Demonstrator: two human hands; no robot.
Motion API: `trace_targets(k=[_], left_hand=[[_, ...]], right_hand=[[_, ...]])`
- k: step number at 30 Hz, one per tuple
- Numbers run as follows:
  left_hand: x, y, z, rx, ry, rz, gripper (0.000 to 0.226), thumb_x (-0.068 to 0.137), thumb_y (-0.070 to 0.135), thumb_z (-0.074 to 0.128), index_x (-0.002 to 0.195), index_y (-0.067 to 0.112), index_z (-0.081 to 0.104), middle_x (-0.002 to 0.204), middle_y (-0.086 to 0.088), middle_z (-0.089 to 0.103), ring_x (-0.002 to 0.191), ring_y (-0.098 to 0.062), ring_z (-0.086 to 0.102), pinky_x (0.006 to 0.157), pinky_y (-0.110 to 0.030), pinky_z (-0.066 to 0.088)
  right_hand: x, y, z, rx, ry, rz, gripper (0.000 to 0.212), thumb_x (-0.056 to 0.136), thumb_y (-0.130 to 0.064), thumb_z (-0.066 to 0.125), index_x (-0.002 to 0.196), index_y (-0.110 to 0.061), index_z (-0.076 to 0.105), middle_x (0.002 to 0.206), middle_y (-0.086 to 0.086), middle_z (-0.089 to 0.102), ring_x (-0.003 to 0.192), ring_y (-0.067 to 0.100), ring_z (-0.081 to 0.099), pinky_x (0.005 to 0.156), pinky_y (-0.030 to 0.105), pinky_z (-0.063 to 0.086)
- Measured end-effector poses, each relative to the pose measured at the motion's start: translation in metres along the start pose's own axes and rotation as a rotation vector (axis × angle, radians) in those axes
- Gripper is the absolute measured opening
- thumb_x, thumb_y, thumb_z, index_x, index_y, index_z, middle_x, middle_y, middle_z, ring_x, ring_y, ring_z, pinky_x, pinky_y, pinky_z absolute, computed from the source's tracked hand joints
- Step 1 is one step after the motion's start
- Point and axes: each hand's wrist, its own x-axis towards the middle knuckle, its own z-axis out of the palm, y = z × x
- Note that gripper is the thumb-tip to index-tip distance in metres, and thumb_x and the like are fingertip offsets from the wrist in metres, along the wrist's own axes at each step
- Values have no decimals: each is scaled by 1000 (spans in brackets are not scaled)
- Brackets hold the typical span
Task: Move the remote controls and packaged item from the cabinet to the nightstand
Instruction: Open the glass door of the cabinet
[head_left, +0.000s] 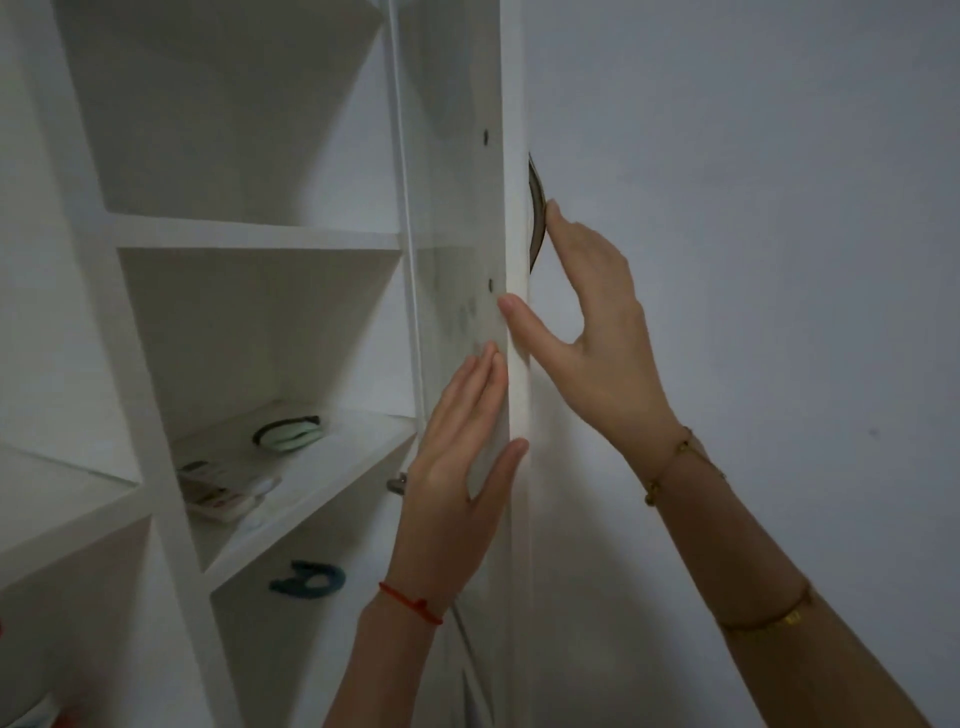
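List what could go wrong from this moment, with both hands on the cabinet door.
1. The left hand lies flat by the door edge and the right hand straddles it beside the dark handle; fingers might get pinched if the door swings.
2. The remote controls lie near the shelf's front edge; a hasty reach might knock them off.
3. The packaged item sits deeper in, so reaching over might drag the remotes.

A single head-worn view, close up and wide-angled, faces the edge of an open cabinet door (514, 260) nearly edge-on; the white cabinet (130, 338) shelves recede at the left, a plain wall (753, 208) fills the right, both forearms reaching in from below
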Motion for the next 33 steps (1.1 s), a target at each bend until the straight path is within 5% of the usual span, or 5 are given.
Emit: trace_targets(k=[8, 19, 33], left_hand=[[13, 1, 37, -4, -179, 26, 65, 103, 23, 45, 153, 21, 5, 164, 6, 3, 151, -9, 3, 121, -49, 20], [41, -3, 99, 3, -311, 102, 64, 104, 27, 38, 155, 18, 0, 164, 6, -9, 151, -8, -8, 124, -43, 8], [85, -29, 198, 132, -345, 86, 64, 104, 30, 33, 155, 20, -4, 163, 7, -16, 148, -6, -18, 121, -33, -9]], right_hand=[[3, 37, -19, -237, -79, -47, 64, 101, -42, 33, 154, -14, 12, 162, -3, 16, 151, 15, -5, 122, 48, 2], [12, 98, -44, -496, -31, -73, 55, 105, -25, 28, 154, -12, 5, 163, 3, 7, 151, 22, -5, 121, 51, 0], [44, 212, -57, -509, -79, -47, 54, 105, -23, 25, 155, -14, 4, 164, -1, 4, 150, 18, -8, 122, 48, -5]])
